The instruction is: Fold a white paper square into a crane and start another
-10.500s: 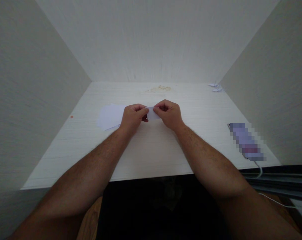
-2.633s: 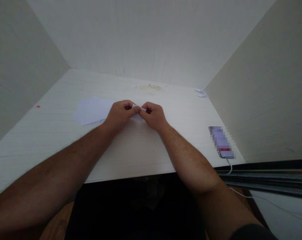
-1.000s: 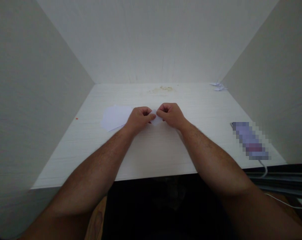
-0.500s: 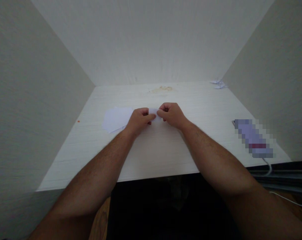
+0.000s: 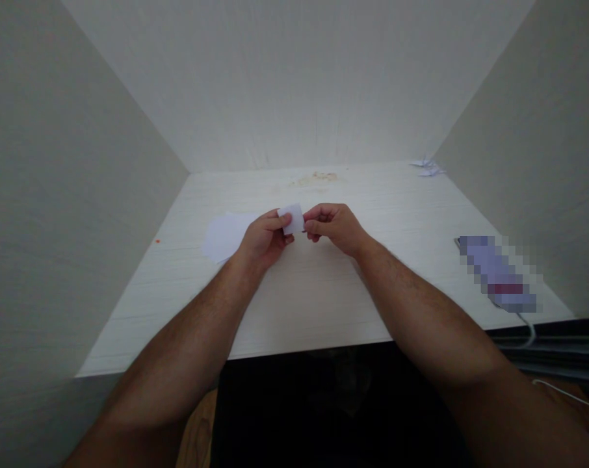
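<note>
A small square piece of white paper [image 5: 294, 221] is held up over the middle of the table. My left hand [image 5: 266, 235] pinches it, with the thumb on its face and the fingers behind. My right hand [image 5: 329, 224] is closed at the paper's right edge, thumb and fingertips pressed together there. Beside my left wrist lie several white paper sheets [image 5: 223, 237], fanned unevenly on the table and partly covered by that hand.
The white table [image 5: 304, 299] is enclosed by a back wall and two side walls. A blurred-out phone [image 5: 497, 273] with a cable lies at the right. Folded paper pieces [image 5: 427, 168] sit in the far right corner. Brownish crumbs or stains [image 5: 316, 177] mark the back.
The paper has turned so that its square face shows, and my left thumb now lies across it. My right hand's fingers have shifted to its right edge.
</note>
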`<act>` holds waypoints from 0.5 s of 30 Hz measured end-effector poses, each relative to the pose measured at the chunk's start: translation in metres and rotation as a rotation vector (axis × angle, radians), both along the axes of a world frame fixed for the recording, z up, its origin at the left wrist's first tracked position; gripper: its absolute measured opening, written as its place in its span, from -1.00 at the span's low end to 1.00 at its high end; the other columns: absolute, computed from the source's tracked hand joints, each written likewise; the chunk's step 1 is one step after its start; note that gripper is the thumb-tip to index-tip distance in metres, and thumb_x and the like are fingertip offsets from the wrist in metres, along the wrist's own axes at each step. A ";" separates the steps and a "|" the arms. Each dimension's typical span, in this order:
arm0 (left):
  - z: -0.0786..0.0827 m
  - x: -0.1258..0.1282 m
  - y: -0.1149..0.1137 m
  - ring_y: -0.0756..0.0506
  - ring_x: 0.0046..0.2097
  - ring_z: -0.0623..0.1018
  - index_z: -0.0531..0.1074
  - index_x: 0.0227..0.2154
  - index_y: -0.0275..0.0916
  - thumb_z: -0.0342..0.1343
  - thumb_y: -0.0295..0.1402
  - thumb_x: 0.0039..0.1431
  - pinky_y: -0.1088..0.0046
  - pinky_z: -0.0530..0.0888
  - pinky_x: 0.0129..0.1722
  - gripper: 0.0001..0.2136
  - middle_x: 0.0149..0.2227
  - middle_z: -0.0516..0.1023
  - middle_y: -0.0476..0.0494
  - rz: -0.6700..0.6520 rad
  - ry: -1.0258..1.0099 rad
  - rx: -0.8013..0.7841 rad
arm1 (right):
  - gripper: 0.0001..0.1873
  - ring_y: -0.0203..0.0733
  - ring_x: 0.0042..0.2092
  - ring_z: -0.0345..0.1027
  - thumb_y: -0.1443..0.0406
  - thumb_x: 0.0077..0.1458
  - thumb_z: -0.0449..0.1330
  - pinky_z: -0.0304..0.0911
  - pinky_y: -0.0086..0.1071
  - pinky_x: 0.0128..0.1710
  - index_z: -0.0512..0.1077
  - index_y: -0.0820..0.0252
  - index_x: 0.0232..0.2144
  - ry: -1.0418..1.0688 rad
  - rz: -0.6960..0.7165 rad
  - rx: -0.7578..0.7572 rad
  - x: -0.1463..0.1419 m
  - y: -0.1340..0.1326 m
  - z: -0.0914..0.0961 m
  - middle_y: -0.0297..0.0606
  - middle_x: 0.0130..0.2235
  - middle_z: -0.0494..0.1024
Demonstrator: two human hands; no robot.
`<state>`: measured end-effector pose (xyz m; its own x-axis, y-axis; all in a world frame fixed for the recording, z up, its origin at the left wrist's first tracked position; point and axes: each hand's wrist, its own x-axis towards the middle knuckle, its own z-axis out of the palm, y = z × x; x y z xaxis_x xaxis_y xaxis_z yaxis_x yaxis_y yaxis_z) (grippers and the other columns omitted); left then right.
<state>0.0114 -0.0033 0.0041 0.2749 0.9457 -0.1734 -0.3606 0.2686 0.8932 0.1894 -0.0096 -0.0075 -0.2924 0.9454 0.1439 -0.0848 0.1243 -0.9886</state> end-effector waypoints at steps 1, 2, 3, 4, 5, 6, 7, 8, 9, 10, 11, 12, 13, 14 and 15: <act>0.000 0.000 0.000 0.03 -0.47 0.41 0.42 -0.43 -0.30 0.29 -0.41 -0.13 0.54 0.29 -0.58 -0.81 -0.47 0.44 -0.05 -0.004 -0.008 0.000 | -0.69 -0.37 -0.50 0.36 0.16 -0.12 0.39 0.34 -0.43 -0.46 0.49 0.23 -0.35 -0.007 0.002 0.003 0.000 0.000 0.000 -0.39 -0.53 0.53; 0.000 0.000 0.000 0.03 -0.48 0.40 0.42 -0.43 -0.30 0.30 -0.41 -0.14 0.55 0.29 -0.59 -0.80 -0.48 0.44 -0.05 -0.010 -0.017 0.000 | -0.70 -0.37 -0.50 0.36 0.17 -0.11 0.38 0.34 -0.43 -0.46 0.48 0.23 -0.34 -0.013 0.001 0.010 -0.001 0.000 -0.001 -0.40 -0.53 0.52; -0.001 0.000 0.000 0.04 -0.49 0.39 0.42 -0.43 -0.31 0.31 -0.41 -0.15 0.56 0.27 -0.60 -0.80 -0.48 0.44 -0.05 -0.017 -0.023 0.001 | -0.70 -0.37 -0.50 0.36 0.19 -0.10 0.37 0.33 -0.44 -0.46 0.46 0.22 -0.32 -0.015 -0.007 0.022 -0.001 0.001 -0.002 -0.41 -0.53 0.51; -0.001 -0.001 0.000 0.05 -0.49 0.39 0.43 -0.43 -0.31 0.32 -0.41 -0.15 0.57 0.26 -0.61 -0.79 -0.48 0.44 -0.06 -0.026 -0.024 0.002 | -0.70 -0.38 -0.49 0.36 0.22 -0.10 0.36 0.32 -0.45 -0.47 0.44 0.21 -0.30 -0.011 -0.022 0.041 -0.002 0.001 -0.003 -0.42 -0.51 0.50; -0.002 0.000 0.001 0.05 -0.50 0.38 0.43 -0.43 -0.31 0.32 -0.40 -0.15 0.58 0.24 -0.62 -0.79 -0.48 0.44 -0.06 -0.035 -0.022 0.003 | -0.69 -0.39 -0.49 0.36 0.26 -0.12 0.35 0.30 -0.47 -0.48 0.42 0.19 -0.28 -0.002 -0.043 0.067 -0.003 0.001 -0.004 -0.43 -0.47 0.51; -0.003 0.000 0.002 0.06 -0.50 0.37 0.44 -0.43 -0.31 0.33 -0.40 -0.15 0.58 0.23 -0.63 -0.79 -0.48 0.44 -0.06 -0.043 -0.014 0.004 | -0.67 -0.40 -0.48 0.36 0.29 -0.13 0.34 0.29 -0.48 -0.49 0.39 0.17 -0.25 0.006 -0.068 0.098 -0.004 0.002 -0.005 -0.42 -0.41 0.52; -0.004 0.000 0.002 0.07 -0.52 0.36 0.44 -0.44 -0.31 0.33 -0.39 -0.15 0.59 0.22 -0.64 -0.80 -0.49 0.43 -0.05 -0.047 -0.002 0.003 | -0.64 -0.42 -0.47 0.36 0.32 -0.15 0.32 0.27 -0.49 -0.50 0.38 0.15 -0.23 0.011 -0.094 0.131 -0.005 0.002 -0.005 -0.41 -0.34 0.53; -0.006 0.000 0.003 0.07 -0.53 0.34 0.44 -0.45 -0.31 0.33 -0.38 -0.14 0.59 0.21 -0.65 -0.80 -0.51 0.41 -0.04 -0.049 0.013 0.000 | -0.62 -0.44 -0.47 0.35 0.34 -0.15 0.30 0.26 -0.50 -0.50 0.37 0.14 -0.20 0.008 -0.120 0.160 -0.005 0.002 -0.005 -0.39 -0.26 0.53; -0.006 0.000 0.003 0.08 -0.55 0.32 0.43 -0.47 -0.30 0.32 -0.38 -0.14 0.59 0.20 -0.65 -0.81 -0.53 0.39 -0.02 -0.048 0.030 -0.006 | -0.60 -0.45 -0.46 0.34 0.35 -0.15 0.29 0.26 -0.51 -0.49 0.37 0.12 -0.18 -0.002 -0.140 0.182 -0.005 0.002 -0.005 -0.37 -0.20 0.52; -0.007 0.000 0.003 0.09 -0.56 0.30 0.43 -0.49 -0.30 0.32 -0.37 -0.14 0.59 0.19 -0.66 -0.81 -0.55 0.36 0.00 -0.044 0.044 -0.013 | -0.60 -0.46 -0.45 0.34 0.35 -0.14 0.27 0.26 -0.51 -0.48 0.38 0.11 -0.16 -0.016 -0.151 0.194 -0.005 0.002 -0.005 -0.36 -0.17 0.52; -0.008 0.000 0.003 0.09 -0.57 0.28 0.43 -0.50 -0.30 0.33 -0.37 -0.15 0.59 0.19 -0.66 -0.81 -0.57 0.33 0.01 -0.038 0.055 -0.020 | -0.61 -0.46 -0.44 0.33 0.35 -0.13 0.26 0.25 -0.50 -0.48 0.39 0.10 -0.16 -0.031 -0.147 0.197 -0.005 0.002 -0.005 -0.37 -0.17 0.51; -0.008 0.000 0.003 0.09 -0.58 0.27 0.43 -0.51 -0.30 0.33 -0.38 -0.17 0.59 0.18 -0.66 -0.81 -0.58 0.31 0.02 -0.036 0.062 -0.024 | -0.64 -0.45 -0.44 0.32 0.35 -0.12 0.26 0.25 -0.50 -0.47 0.41 0.11 -0.18 -0.043 -0.132 0.194 -0.004 0.002 -0.004 -0.38 -0.21 0.51; -0.008 0.000 0.003 0.10 -0.58 0.27 0.43 -0.52 -0.30 0.33 -0.38 -0.18 0.59 0.18 -0.66 -0.81 -0.58 0.31 0.02 -0.037 0.066 -0.027 | -0.69 -0.43 -0.43 0.31 0.34 -0.12 0.27 0.24 -0.49 -0.46 0.43 0.12 -0.23 -0.051 -0.108 0.189 -0.004 0.002 -0.004 -0.39 -0.27 0.51; -0.008 0.000 0.003 0.10 -0.58 0.27 0.43 -0.53 -0.30 0.34 -0.38 -0.19 0.59 0.18 -0.66 -0.81 -0.58 0.32 0.02 -0.040 0.068 -0.027 | -0.75 -0.41 -0.43 0.31 0.32 -0.11 0.28 0.24 -0.47 -0.45 0.45 0.14 -0.28 -0.059 -0.080 0.185 -0.003 0.002 -0.004 -0.40 -0.33 0.50; -0.007 0.000 0.003 0.11 -0.58 0.27 0.43 -0.54 -0.30 0.35 -0.38 -0.19 0.59 0.18 -0.66 -0.80 -0.58 0.33 0.02 -0.045 0.070 -0.026 | -0.80 -0.39 -0.42 0.31 0.31 -0.11 0.30 0.24 -0.46 -0.44 0.46 0.16 -0.34 -0.068 -0.057 0.182 -0.002 0.001 -0.004 -0.40 -0.38 0.49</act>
<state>0.0115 -0.0006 -0.0034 0.3030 0.9278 -0.2176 -0.2846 0.3060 0.9085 0.1869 -0.0081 -0.0112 -0.2540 0.9209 0.2958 -0.0064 0.3043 -0.9526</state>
